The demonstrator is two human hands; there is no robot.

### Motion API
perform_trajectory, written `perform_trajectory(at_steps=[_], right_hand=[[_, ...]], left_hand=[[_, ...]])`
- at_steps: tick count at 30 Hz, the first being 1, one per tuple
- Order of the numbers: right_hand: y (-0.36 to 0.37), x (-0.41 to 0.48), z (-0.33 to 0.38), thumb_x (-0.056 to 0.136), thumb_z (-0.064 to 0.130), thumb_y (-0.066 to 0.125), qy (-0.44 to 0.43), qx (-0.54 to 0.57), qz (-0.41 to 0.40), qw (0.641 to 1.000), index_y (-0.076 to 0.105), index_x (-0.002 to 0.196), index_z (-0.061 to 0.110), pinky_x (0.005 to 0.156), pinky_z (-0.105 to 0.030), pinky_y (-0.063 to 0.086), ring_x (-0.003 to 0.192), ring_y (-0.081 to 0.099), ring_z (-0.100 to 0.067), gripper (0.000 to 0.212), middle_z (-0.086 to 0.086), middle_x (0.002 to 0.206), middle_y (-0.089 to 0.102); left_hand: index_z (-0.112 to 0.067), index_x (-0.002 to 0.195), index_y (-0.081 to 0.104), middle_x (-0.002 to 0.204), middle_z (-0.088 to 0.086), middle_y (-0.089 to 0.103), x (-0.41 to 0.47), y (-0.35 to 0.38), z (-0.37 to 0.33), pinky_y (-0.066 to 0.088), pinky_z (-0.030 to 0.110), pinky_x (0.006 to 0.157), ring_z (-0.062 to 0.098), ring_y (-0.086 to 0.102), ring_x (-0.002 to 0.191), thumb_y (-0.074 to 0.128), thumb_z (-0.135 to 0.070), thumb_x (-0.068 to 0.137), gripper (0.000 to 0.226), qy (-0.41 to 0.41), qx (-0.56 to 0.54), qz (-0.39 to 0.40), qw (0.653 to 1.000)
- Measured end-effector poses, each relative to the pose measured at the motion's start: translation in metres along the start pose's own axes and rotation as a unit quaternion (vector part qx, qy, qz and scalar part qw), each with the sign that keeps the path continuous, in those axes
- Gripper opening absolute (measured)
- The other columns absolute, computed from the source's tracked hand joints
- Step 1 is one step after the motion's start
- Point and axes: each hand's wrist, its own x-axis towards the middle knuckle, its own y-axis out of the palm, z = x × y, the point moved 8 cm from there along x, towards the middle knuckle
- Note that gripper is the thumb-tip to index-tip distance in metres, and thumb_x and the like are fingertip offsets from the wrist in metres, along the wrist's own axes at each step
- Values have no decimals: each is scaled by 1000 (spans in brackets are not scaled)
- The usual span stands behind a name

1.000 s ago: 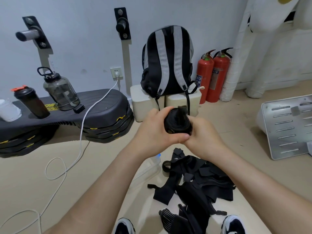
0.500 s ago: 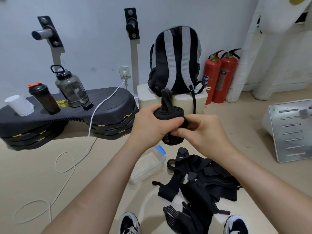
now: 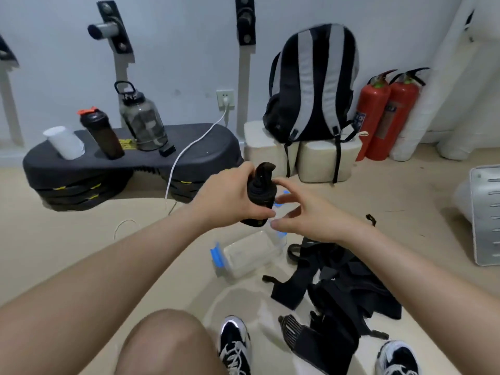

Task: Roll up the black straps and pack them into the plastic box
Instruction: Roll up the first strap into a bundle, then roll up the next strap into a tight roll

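Holding: our left hand (image 3: 230, 196) grips the rolled strap (image 3: 261, 196), its free tail poking up above the roll.
Right hand: our right hand (image 3: 303, 215) is spread wide just beside the roll, gripping nothing.
Box: the plastic box (image 3: 251, 255) lies on the floor (image 3: 108, 253) below both hands, next to the loose straps (image 3: 338, 288).
Risk: with one hand clamping and the tail unsecured, we judge the roll may unwind on the way down.
Cause: springy webbing, a slack grip, or a snag on the box rim.
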Motion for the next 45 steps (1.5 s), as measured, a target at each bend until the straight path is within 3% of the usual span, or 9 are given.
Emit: perform_trajectory(at_steps=[3,9,13,16,29,31,35,39,45], right_hand=[[59,19,-26,85,33,77,83,134,89,983,43,134,43,76,-32,60,100,66,-16,61,13,118,60],[132,72,-134,71,36,80,147,99,-44,983,62,100,31,75,-44,60,74,68,-18,34,6,82,69],[181,91,-209,68,32,81,215,77,-22,973,55,93,29,81,-44,58,87,67,-23,37,5,92,67],[217,110,-240,75,26,77,228,51,19,972,53,101,23,79,-37,54,92,63,-22,35,4,95,64],[320,146,-289,92,26,63,157,-82,95,980,25,155,28,97,-33,44,124,50,-25,73,-6,139,44],[323,154,-290,91,24,64,104,-108,82,985,31,152,27,101,-34,46,121,54,-22,70,-4,132,49],[322,152,-285,103,18,50,87,-18,76,993,67,107,25,76,-15,52,82,67,2,18,4,95,66],[280,117,-290,94,7,49,52,-246,145,957,33,152,19,102,-40,45,131,46,-24,61,-1,146,44],[124,61,-329,80,17,72,170,-333,-112,921,53,138,20,90,-52,42,125,40,-35,61,-8,129,50]], left_hand=[[-27,102,51,96,-9,63,-5,51,41,50,37,76,17,61,87,83,-47,62,55,-22,-17,24,999],[-24,131,59,118,-7,60,-26,191,125,43,17,82,-4,55,83,70,-3,84,53,-48,-215,61,973],[-32,149,37,120,7,62,-28,288,205,49,35,87,26,61,104,51,-32,101,50,-144,-17,205,968],[-26,155,28,129,11,63,-33,344,242,46,34,94,31,58,119,46,-33,103,55,-223,-86,262,935],[-27,139,52,123,-3,50,-2,309,290,43,26,95,17,53,117,53,-6,89,54,-334,-185,-79,921],[-30,120,64,111,-10,52,-14,309,266,48,27,92,8,54,105,58,-7,86,42,-280,-248,-114,921],[-36,128,63,137,-8,46,-39,372,230,28,18,105,15,37,134,63,-36,93,35,-234,-235,97,938],[-20,115,71,112,-5,51,-42,370,240,33,18,85,20,54,105,62,-10,92,26,-185,-120,74,973],[-6,102,73,98,5,49,-35,348,258,38,30,74,27,49,89,55,1,87,24,-239,-2,25,971]])
